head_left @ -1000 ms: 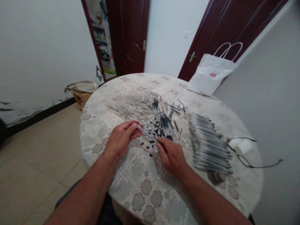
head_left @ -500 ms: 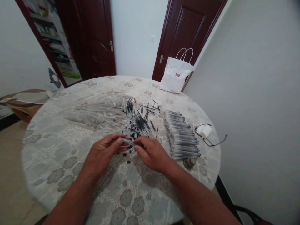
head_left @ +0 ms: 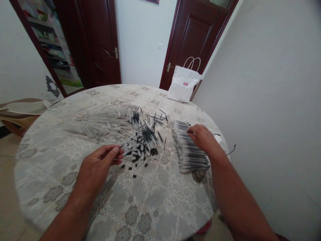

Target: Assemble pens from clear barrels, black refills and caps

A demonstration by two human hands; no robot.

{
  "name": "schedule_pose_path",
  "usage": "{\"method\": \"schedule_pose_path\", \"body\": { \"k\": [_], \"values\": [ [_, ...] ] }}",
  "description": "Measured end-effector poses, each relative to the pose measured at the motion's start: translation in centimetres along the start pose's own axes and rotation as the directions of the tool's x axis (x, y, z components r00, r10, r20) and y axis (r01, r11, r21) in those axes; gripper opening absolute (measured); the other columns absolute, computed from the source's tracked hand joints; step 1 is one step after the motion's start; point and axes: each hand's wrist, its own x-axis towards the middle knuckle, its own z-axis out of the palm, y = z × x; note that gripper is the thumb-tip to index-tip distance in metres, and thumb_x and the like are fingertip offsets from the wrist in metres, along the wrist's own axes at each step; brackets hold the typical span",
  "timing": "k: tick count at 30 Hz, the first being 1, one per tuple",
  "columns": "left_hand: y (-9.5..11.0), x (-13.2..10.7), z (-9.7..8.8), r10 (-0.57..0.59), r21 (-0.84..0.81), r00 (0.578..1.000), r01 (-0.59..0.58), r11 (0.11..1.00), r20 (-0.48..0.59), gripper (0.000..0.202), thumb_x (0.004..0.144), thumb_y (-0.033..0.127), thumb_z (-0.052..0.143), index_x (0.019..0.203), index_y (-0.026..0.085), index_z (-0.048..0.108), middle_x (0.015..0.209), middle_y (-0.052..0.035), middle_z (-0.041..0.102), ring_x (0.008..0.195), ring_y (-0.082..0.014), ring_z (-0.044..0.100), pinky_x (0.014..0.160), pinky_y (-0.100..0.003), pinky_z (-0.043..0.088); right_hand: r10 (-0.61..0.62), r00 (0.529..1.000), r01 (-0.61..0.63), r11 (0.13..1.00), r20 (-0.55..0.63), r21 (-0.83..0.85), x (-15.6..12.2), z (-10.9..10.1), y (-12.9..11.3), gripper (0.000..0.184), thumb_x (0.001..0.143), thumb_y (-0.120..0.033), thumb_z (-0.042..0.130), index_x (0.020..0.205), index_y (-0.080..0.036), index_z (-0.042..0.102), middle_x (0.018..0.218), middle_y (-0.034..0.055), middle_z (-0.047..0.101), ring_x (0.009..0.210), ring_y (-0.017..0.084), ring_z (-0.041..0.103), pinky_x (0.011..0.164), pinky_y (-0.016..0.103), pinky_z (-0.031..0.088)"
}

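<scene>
My left hand (head_left: pixel 96 164) rests low over the round table (head_left: pixel 140 207), fingers loosely together and pointing at a heap of white pen caps (head_left: pixel 135 151); nothing shows in it. My right hand (head_left: pixel 202 137) reaches to the right and lies on a neat row of assembled pens (head_left: pixel 189 147), its fingertips hidden against the pens. Behind the caps lie loose black refills (head_left: pixel 147 130), and to the left a spread of clear pen barrels (head_left: pixel 100 122). Small black plugs (head_left: pixel 130 169) are scattered in front of the caps.
A white paper bag (head_left: pixel 184 83) leans at the table's far edge by a dark red door (head_left: pixel 195 36). A black cable and white charger (head_left: pixel 220 139) lie beyond my right hand. A grey wall stands close on the right. A low stool (head_left: pixel 22 110) stands left.
My hands were together on one pen in front of the caps. My right hand has since moved right onto the row of assembled pens; my left hand stays near the caps. The view has swung right.
</scene>
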Motion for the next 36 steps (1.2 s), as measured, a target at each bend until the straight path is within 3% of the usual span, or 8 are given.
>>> {"method": "schedule_pose_path", "body": {
  "k": [3, 8, 15, 20, 25, 30, 36],
  "values": [
    [-0.2, 0.1, 0.0, -0.005, -0.003, 1.0, 0.005, 1.0, -0.006, 0.038, 0.078, 0.049, 0.077, 0.1, 0.018, 0.075, 0.092, -0.0073, 0.079, 0.081, -0.0242, 0.076, 0.073, -0.034, 0.065, 0.026, 0.994, -0.019, 0.997, 0.107, -0.07, 0.7, 0.9, 0.9, 0.024, 0.098, -0.024, 0.055, 0.108, -0.019, 0.076, 0.105, 0.0109, 0.07, 0.104, 0.023, 0.061, 0.091, 0.029, 0.043],
    [0.1, 0.1, 0.1, -0.013, 0.021, 1.0, 0.014, 1.0, -0.016, 0.037, 0.078, 0.049, 0.077, 0.097, 0.018, 0.075, 0.09, -0.0068, 0.078, 0.077, -0.0232, 0.075, 0.072, -0.034, 0.064, 0.036, 0.986, -0.016, 0.993, 0.165, -0.12, 1.2, 1.9, 0.9, 0.025, 0.097, -0.022, 0.055, 0.11, -0.02, 0.076, 0.108, 0.0118, 0.071, 0.106, 0.024, 0.062, 0.092, 0.03, 0.043],
    [0.3, 0.1, -0.3, 0.021, -0.019, 0.998, -0.022, 1.0, -0.066, 0.036, 0.079, 0.049, 0.075, 0.094, 0.017, 0.075, 0.089, -0.0075, 0.077, 0.077, -0.0221, 0.073, 0.069, -0.033, 0.062, 0.003, 0.997, 0.006, 0.994, 0.082, -0.113, 0.9, 1.5, -0.6, 0.028, 0.1, -0.023, 0.049, 0.111, -0.018, 0.074, 0.105, 0.0121, 0.072, 0.102, 0.024, 0.063, 0.088, 0.031, 0.045],
    [0.2, 0.2, -0.5, 0.007, -0.078, 0.995, -0.015, 0.997, -0.1, 0.036, 0.08, 0.048, 0.074, 0.095, 0.016, 0.074, 0.092, -0.0094, 0.077, 0.076, -0.0216, 0.071, 0.064, -0.033, 0.06, -0.212, 0.975, 0.209, 0.977, 0.066, 0.05, 0.8, -0.7, -6.6, 0.027, 0.102, -0.025, 0.049, 0.109, -0.018, 0.074, 0.105, 0.0105, 0.072, 0.101, 0.023, 0.065, 0.089, 0.03, 0.045],
    [0.3, 0.3, -1.0, 0.007, -0.131, 0.989, -0.026, 0.991, -0.146, 0.038, 0.078, 0.05, 0.075, 0.095, 0.015, 0.073, 0.092, -0.0111, 0.076, 0.076, -0.0209, 0.07, 0.061, -0.031, 0.058, -0.439, 0.896, 0.415, 0.882, 0.065, 0.224, 2.4, -0.9, -15.3, 0.024, 0.101, -0.029, 0.052, 0.114, -0.019, 0.07, 0.106, 0.0095, 0.072, 0.103, 0.022, 0.064, 0.093, 0.031, 0.046],
    [0.3, 0.6, -1.8, -0.009, -0.224, 0.978, -0.039, 0.974, -0.209, 0.042, 0.076, 0.052, 0.076, 0.095, 0.015, 0.072, 0.093, -0.0107, 0.075, 0.073, -0.0185, 0.068, 0.058, -0.029, 0.057, -0.463, 0.886, 0.454, 0.859, -0.021, 0.236, 6.9, 2.0, -22.0, 0.037, 0.101, -0.03, 0.051, 0.134, -0.015, 0.058, 0.126, 0.0154, 0.065, 0.122, 0.026, 0.057, 0.104, 0.035, 0.042],
    [0.5, 0.7, -2.4, -0.031, -0.252, 0.972, -0.03, 0.967, -0.234, 0.042, 0.076, 0.052, 0.076, 0.094, 0.015, 0.071, 0.091, -0.0103, 0.074, 0.07, -0.0172, 0.066, 0.056, -0.028, 0.055, -0.4, 0.915, 0.392, 0.913, 0.058, 0.114, 13.1, 4.8, -26.1, 0.05, 0.1, -0.034, 0.049, 0.145, -0.013, 0.045, 0.134, 0.0203, 0.058, 0.126, 0.031, 0.053, 0.107, 0.04, 0.041]
  ]
}}
